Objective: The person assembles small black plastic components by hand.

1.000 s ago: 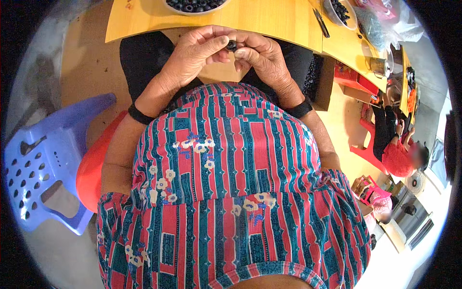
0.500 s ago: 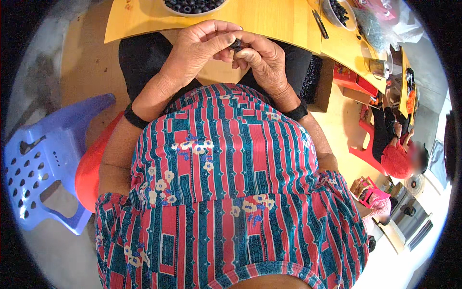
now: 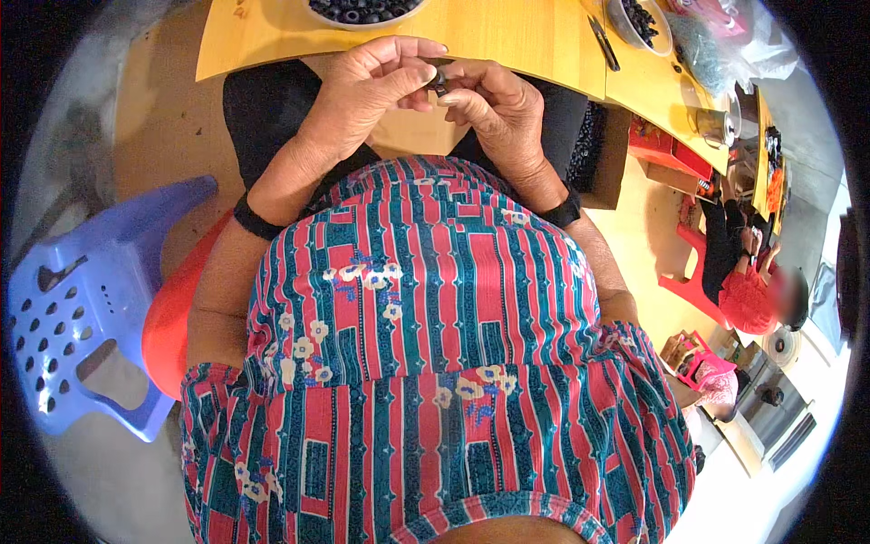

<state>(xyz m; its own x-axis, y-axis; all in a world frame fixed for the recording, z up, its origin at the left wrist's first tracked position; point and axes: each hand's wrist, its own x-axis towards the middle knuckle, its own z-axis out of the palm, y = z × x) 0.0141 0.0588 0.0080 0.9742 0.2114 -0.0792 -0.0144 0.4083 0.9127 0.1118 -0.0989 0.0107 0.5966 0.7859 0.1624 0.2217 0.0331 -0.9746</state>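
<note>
Above my lap, just off the table's near edge, both hands meet around a small black part (image 3: 439, 83), which looks like plastic. My left hand (image 3: 373, 83) pinches it between thumb and fingers. From the other side, my right hand (image 3: 500, 104) grips it with thumb and curled forefinger. Fingertips cover much of the part, so its exact shape is hidden. Beyond my hands, a clear bowl (image 3: 358, 28) of black ring-shaped pieces stands on the yellow table (image 3: 507, 36).
Farther right are a second bowl (image 3: 665, 38) of small black pieces, a slim black tool (image 3: 603, 43), plastic bags (image 3: 761, 59) and a metal container (image 3: 714, 127). A cardboard box (image 3: 613, 168) sits below the table. A blue plastic chair (image 3: 91, 299) stands left. Other people sit at right.
My right fingers have opened slightly and shifted on the small black part, showing more of it. My left hand stays nearly in place.
</note>
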